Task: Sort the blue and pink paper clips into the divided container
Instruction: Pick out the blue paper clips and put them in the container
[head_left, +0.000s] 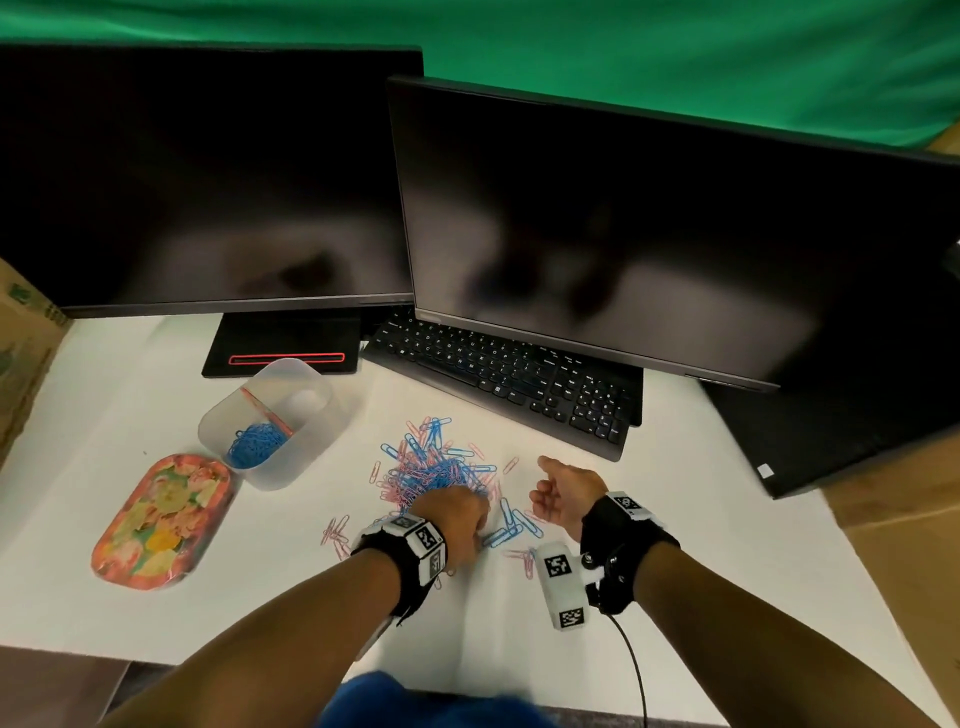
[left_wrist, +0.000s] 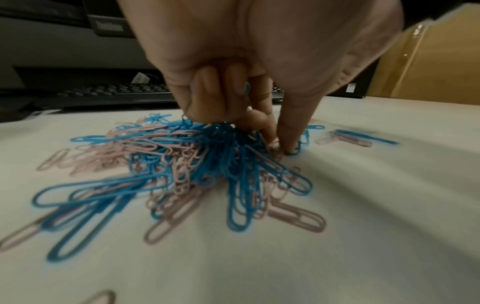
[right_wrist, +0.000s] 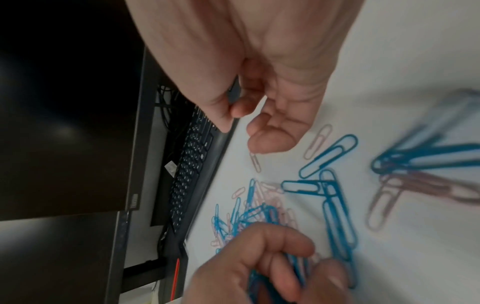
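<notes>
Left hand (head_left: 457, 514) is down on the near edge of the mixed pile of blue and pink paper clips (head_left: 436, 467) on the white table (head_left: 675, 545), fingers (left_wrist: 207, 92) curled round a bunch of blue clips (left_wrist: 221, 139), thumb tip touching the table. Right hand (head_left: 566, 496) hovers just right of the pile, fingers loosely curled, holding nothing; loose clips lie below it. Divided container (head_left: 311, 410) stands left of the pile, well apart from both hands, with blue clips heaped in its near compartment.
</notes>
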